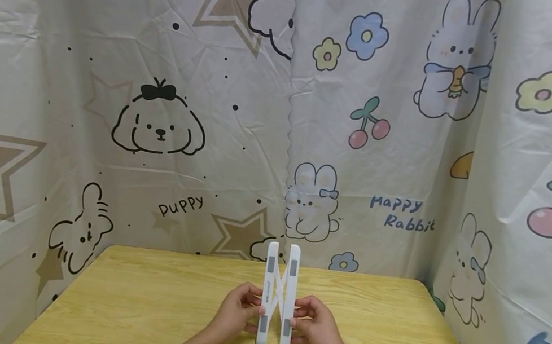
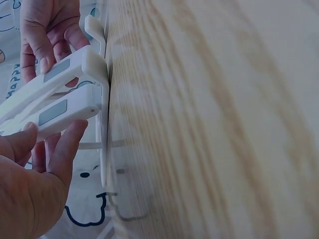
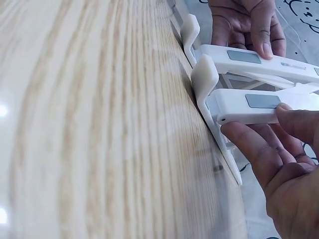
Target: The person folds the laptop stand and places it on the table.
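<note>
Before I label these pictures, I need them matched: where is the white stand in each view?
Head: white stand at bottom centre, between left hand and right hand.
Left wrist: stand at upper left.
Right wrist: stand at upper right.
Shared landmark: the wooden table.

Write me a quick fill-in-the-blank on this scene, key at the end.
1. The stand that the left hand and right hand hold is mainly coloured ____.
2. Crossing bars between its two rails form the letter ____.
3. The full blue caption on the curtain reads "Happy ____".

Missing words: white; X; Rabbit.
</note>
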{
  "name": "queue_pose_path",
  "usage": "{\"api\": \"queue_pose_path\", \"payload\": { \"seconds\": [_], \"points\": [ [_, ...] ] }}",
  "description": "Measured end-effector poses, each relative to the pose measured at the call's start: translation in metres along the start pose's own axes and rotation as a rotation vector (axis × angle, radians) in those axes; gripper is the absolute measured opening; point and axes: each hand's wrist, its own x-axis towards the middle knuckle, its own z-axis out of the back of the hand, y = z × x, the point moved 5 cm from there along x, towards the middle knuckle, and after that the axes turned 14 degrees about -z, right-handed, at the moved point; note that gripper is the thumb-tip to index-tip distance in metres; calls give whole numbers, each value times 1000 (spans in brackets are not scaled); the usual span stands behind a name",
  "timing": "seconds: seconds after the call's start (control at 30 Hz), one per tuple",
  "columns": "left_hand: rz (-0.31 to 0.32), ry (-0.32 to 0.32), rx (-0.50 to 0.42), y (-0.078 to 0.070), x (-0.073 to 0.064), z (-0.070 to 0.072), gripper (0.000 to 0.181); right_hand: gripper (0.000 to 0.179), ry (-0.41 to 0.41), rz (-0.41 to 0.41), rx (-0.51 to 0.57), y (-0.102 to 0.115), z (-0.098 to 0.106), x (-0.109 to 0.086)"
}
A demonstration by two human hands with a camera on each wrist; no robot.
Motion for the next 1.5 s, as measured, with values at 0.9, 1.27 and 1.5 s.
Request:
{"api": "queue_pose_path", "payload": {
  "seconds": [0.9, 1.27, 1.5],
  "points": [
    [-36, -30, 29, -2, 1, -16, 24, 38, 1, 24, 21, 5, -14, -1],
    [3, 20, 108, -7, -6, -25, 28, 29, -3, 179, -551, 45, 16, 0],
    [10, 136, 75, -3, -30, -30, 62, 54, 4, 249, -722, 127, 41, 6]
  ]
}}
